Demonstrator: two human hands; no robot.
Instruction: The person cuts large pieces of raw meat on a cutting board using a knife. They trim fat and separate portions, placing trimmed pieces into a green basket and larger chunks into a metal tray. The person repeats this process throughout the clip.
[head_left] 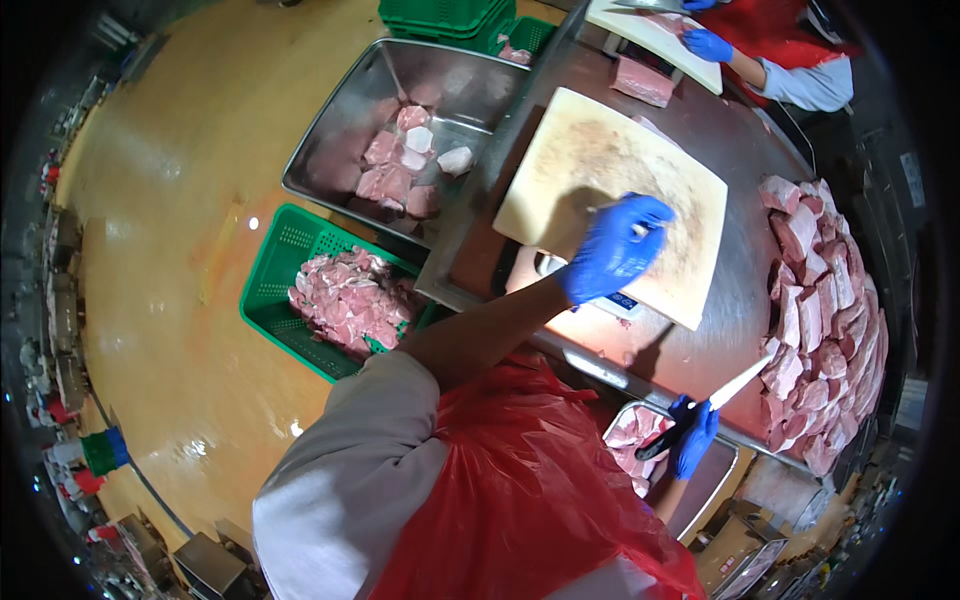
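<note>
My left hand (618, 252), in a blue glove, is raised above the white cutting board (560, 150). Its fingers are curled in, and a small pale spot shows between them that I cannot make out. Lower right, my gloved right hand (697, 440) is wrapped round the black handle of a knife (740, 384). The blade points up and right, toward a large pile of pink meat pieces (820, 320) on the steel table (700, 350). Under the board's near edge, part of a scale (622, 300) shows.
A steel tub (330, 150) with several meat pieces stands left of the table. Below it is a green crate (262, 300) of trimmings. A steel tray (722, 478) with meat lies by my right hand. Across the table, a co-worker's gloved hand (708, 45) rests at another board.
</note>
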